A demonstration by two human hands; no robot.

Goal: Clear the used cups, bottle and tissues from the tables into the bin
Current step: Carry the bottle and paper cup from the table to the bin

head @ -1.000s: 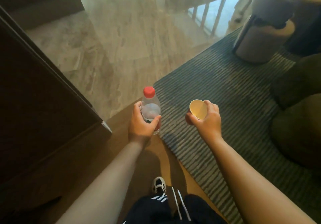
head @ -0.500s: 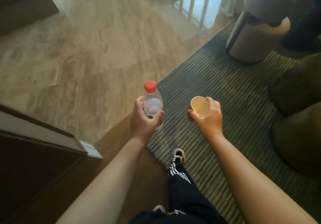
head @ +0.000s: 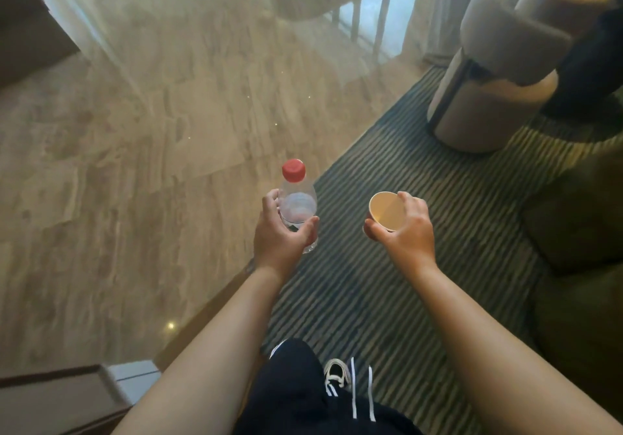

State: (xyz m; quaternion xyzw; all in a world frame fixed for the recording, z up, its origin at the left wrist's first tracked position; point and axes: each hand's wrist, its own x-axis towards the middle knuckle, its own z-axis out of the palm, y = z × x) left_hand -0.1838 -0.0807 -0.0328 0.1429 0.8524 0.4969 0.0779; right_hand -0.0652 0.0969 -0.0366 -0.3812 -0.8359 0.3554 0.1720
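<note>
At the far left a dark wooden furniture edge point(head: 50, 397) crosses the lower corner, above the polished stone floor point(head: 135, 164) that fills the left half of the view.

Your left hand point(head: 279, 235) is stretched forward at about mid-frame, forearm running up from the bottom edge, the back of the hand toward you. Its grip is closed round the clear plastic bottle point(head: 298, 210): the fingers curl round the left side of the body and the thumb presses across the front on the right. The bottle stands nearly upright in the hand, its long axis running up and slightly away from you, with the red cap point(head: 294, 170) at the top, pointing away from you toward the floor ahead. It is held in the air over the line where the stone floor meets the striped carpet point(head: 387, 283).

Below, between your forearms, a dark trouser leg with white stripes point(head: 303, 397) and a shoe point(head: 335, 372) show over the carpet.

Your right hand point(head: 408, 232) is held out level with the left, well apart from it. Its grip is closed on a small paper cup point(head: 386, 211), fingers over the top right of the rim and thumb beneath. The cup is tipped on its side, its open mouth turned toward you and to the left, so you see its pale inside. It hangs above the carpet.

At the upper right a rounded upholstered seat point(head: 485, 97) stands on the carpet.
</note>
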